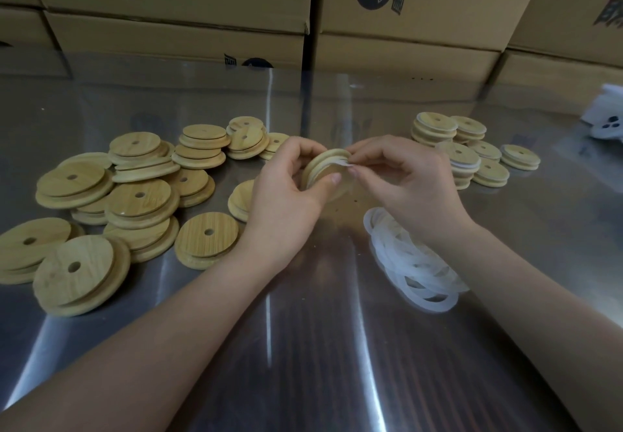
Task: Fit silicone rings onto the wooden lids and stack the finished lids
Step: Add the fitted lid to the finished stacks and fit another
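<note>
My left hand (286,192) grips a round wooden lid (325,165) on edge above the middle of the steel table. My right hand (401,178) pinches a white silicone ring (342,161) against the lid's groove. A loose pile of bare wooden lids (135,195), each with a centre hole, spreads over the left of the table. Short stacks of lids with white rings fitted (472,151) stand at the right. A heap of translucent silicone rings (414,263) lies under my right forearm.
The shiny steel table (303,347) fills the foreground. Brown cardboard boxes (404,10) are stacked along the far edge. A white object (606,114) sits at the far right edge of the table.
</note>
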Motion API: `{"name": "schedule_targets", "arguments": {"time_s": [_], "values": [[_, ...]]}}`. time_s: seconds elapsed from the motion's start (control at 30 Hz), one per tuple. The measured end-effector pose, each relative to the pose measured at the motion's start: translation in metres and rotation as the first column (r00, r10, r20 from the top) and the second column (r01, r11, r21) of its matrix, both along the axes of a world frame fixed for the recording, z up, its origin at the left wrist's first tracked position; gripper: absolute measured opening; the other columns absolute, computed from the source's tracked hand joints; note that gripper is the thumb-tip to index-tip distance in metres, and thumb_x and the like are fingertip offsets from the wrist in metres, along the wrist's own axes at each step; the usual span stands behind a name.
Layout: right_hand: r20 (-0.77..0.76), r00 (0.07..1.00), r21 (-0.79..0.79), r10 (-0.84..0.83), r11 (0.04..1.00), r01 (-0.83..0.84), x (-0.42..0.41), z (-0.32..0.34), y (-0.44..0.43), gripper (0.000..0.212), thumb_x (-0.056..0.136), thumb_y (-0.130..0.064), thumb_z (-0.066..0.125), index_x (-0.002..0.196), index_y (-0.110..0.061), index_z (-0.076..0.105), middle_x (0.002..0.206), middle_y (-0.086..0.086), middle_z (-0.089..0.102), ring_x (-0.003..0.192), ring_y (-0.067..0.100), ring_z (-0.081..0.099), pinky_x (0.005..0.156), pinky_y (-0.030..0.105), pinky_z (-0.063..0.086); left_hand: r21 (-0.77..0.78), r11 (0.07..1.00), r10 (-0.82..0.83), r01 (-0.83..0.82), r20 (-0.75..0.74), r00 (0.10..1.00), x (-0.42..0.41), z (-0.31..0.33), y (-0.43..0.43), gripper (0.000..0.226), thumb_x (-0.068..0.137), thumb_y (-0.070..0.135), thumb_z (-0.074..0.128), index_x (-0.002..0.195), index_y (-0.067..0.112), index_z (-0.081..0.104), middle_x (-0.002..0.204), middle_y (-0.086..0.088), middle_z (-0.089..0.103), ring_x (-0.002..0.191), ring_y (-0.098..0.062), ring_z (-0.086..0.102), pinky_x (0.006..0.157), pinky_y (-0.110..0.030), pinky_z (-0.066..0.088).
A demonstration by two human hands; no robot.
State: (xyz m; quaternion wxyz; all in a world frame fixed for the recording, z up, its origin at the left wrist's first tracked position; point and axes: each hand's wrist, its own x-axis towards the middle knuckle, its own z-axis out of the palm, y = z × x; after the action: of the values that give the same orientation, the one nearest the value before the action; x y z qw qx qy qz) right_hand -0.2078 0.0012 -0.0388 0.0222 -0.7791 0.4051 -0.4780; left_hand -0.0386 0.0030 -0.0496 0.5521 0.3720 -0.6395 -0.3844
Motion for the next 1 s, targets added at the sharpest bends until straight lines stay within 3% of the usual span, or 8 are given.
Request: {"name": "schedule_targets", "arguments": {"time_s": [0.13, 0.33, 0.6, 1.0], "values": [[-0.051, 0.999, -0.077, 0.003, 0.997, -0.007, 0.0006, -0.0007, -0.0002, 0.004, 0.082, -0.001, 0.075, 0.086, -0.001, 0.074, 0.092, 0.01, 0.073, 0.092, 0.018, 0.07, 0.08, 0.035, 0.058, -0.038, 0.999, 0.012, -0.011, 0.014, 1.0, 0.0021, 0.001, -0.0001, 0.024, 0.082, 0.005, 0.075, 0.092, 0.024, 0.066, 0.09, 0.009, 0.069, 0.09, -0.01, 0.067, 0.084, -0.032, 0.056], [-0.057, 0.998, -0.073, -0.003, 0.997, -0.001, 0.0021, 0.0004, 0.0011, 0.001, 0.082, 0.0, 0.074, 0.083, 0.0, 0.073, 0.093, 0.01, 0.073, 0.093, 0.017, 0.07, 0.079, 0.034, 0.058, -0.099, 0.989, 0.12, -0.112, 0.083, 0.989, 0.0028, 0.0007, -0.004, 0.027, 0.079, 0.01, 0.079, 0.084, 0.033, 0.067, 0.082, 0.014, 0.07, 0.084, -0.004, 0.066, 0.08, -0.028, 0.055], [0.016, 1.0, 0.01, -0.001, 1.0, 0.001, 0.0032, 0.0034, 0.003, 0.001, 0.081, 0.002, 0.073, 0.081, 0.001, 0.072, 0.091, 0.01, 0.072, 0.091, 0.018, 0.069, 0.081, 0.037, 0.057, -0.142, 0.98, 0.156, -0.139, 0.118, 0.981, 0.0038, 0.0036, -0.0047, 0.032, 0.076, 0.005, 0.079, 0.081, 0.034, 0.066, 0.08, 0.014, 0.068, 0.081, 0.0, 0.064, 0.076, -0.015, 0.05], [0.0, 1.0, 0.101, 0.009, 0.995, -0.009, 0.0007, 0.0082, 0.004, 0.002, 0.081, 0.001, 0.074, 0.082, 0.001, 0.074, 0.09, 0.008, 0.072, 0.088, 0.018, 0.069, 0.079, 0.037, 0.056, -0.179, 0.977, 0.144, -0.12, 0.127, 0.981, 0.0044, 0.0005, -0.006, 0.038, 0.077, 0.005, 0.079, 0.082, 0.039, 0.064, 0.079, 0.018, 0.067, 0.083, -0.001, 0.065, 0.079, -0.018, 0.052]]}}
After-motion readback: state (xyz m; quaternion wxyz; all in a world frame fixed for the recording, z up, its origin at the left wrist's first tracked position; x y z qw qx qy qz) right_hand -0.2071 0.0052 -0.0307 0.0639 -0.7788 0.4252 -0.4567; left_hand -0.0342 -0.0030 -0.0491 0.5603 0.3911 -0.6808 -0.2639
